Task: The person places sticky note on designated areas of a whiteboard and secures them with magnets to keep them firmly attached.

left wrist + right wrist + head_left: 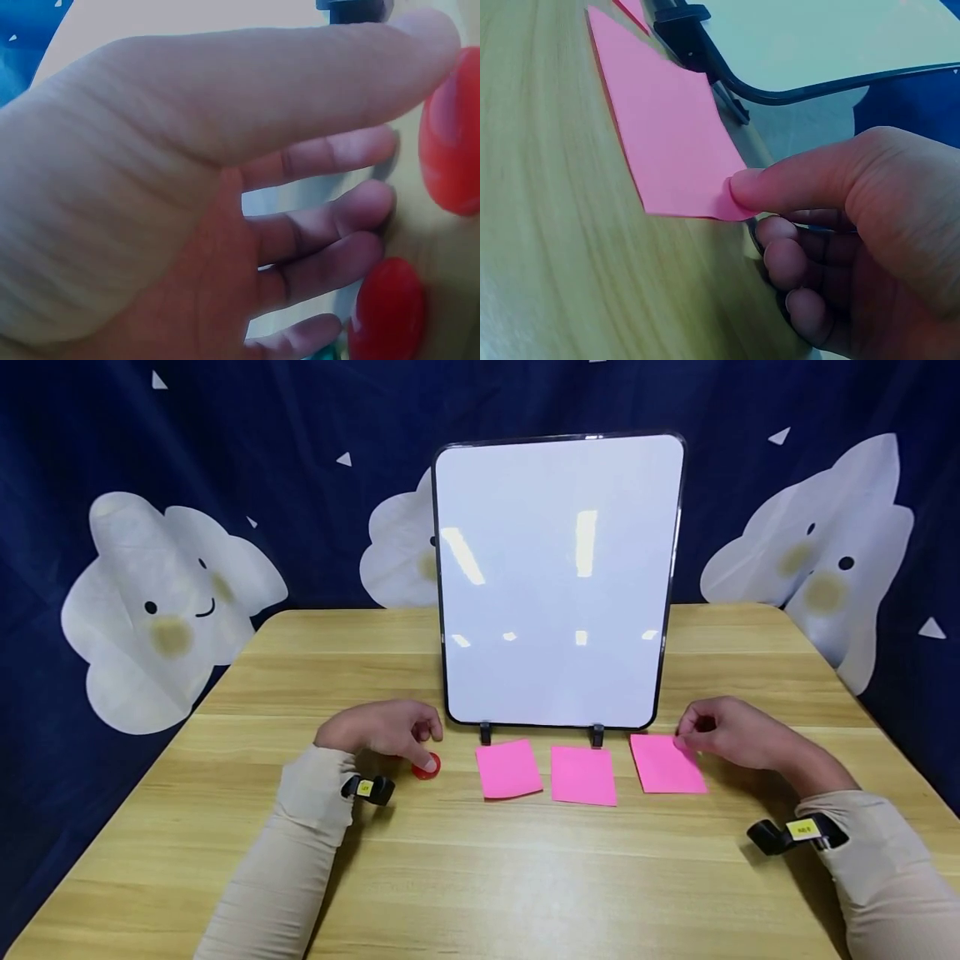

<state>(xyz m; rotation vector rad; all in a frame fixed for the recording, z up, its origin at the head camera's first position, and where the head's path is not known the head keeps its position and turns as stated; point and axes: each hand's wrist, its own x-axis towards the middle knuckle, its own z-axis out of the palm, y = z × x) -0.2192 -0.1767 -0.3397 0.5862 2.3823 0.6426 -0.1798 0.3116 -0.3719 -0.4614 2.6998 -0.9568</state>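
The rightmost pink note (667, 767) lies on the table (510, 885), the nearest of three to its right edge, its far right corner pinched by the right hand (738, 735). Toward the table's left edge, the left hand (382, 727) touches a red disc (454, 169) with its thumb, other fingers loosely bent. A whiteboard (555, 577) stands behind two other pink notes (583, 775).
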